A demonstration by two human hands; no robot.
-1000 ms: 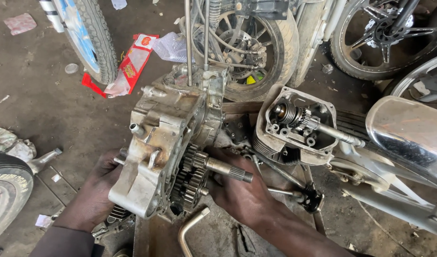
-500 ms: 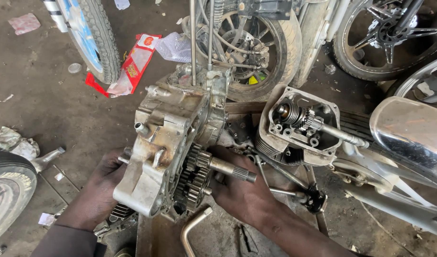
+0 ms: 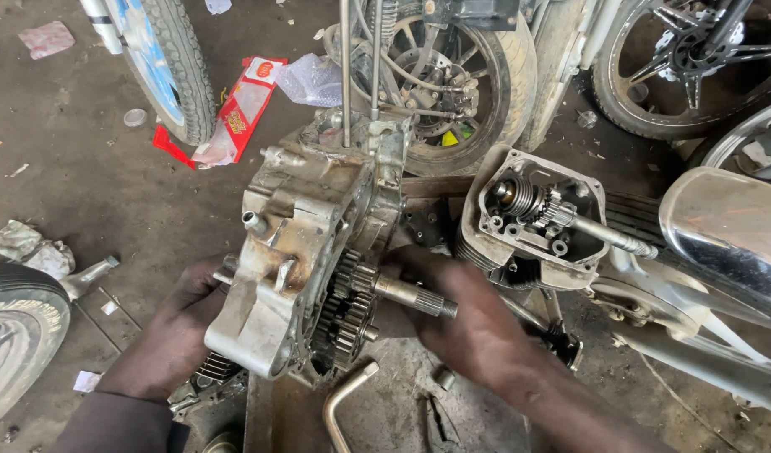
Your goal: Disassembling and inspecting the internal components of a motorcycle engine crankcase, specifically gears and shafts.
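Aluminium crankcase half [image 3: 297,252] stands upright on the floor, gear cluster [image 3: 345,312] and splined shaft [image 3: 415,295] exposed. Left hand [image 3: 177,331] cups its outer face; right hand [image 3: 478,331], blurred, grip unclear, sits beside the shaft. Engine open, unassembled.

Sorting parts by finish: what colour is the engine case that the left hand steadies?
Dull silver-grey with brown grime, the engine case at the left hand; head view.

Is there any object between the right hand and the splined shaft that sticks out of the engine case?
Nothing visible does. The right hand lies right beside the tip of the splined shaft, which projects from the engine case; the hand is blurred, so contact is unclear.
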